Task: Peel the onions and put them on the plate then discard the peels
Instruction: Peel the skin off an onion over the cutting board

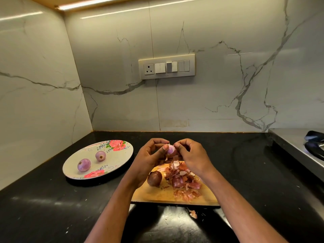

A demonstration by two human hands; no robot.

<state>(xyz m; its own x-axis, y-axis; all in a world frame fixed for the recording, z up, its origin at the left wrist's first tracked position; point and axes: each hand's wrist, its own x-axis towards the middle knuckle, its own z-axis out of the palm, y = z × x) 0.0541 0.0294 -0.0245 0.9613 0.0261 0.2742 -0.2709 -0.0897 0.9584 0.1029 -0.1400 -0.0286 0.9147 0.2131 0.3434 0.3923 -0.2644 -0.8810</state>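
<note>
Purple onion (pixel 171 149) is gripped by the left hand (pixel 150 155), right hand (pixel 191 155) pinching skin; plate (pixel 122 155) lies at nine o'clock.

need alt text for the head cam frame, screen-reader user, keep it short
Both hands, left hand and right hand, hold a partly peeled onion above a wooden cutting board carrying a pile of peels and one unpeeled onion. Left of it, a floral plate on the black countertop holds two peeled onions.

Warm overhead strip light, glossy wall glare, wide-angle edge bending.
</note>
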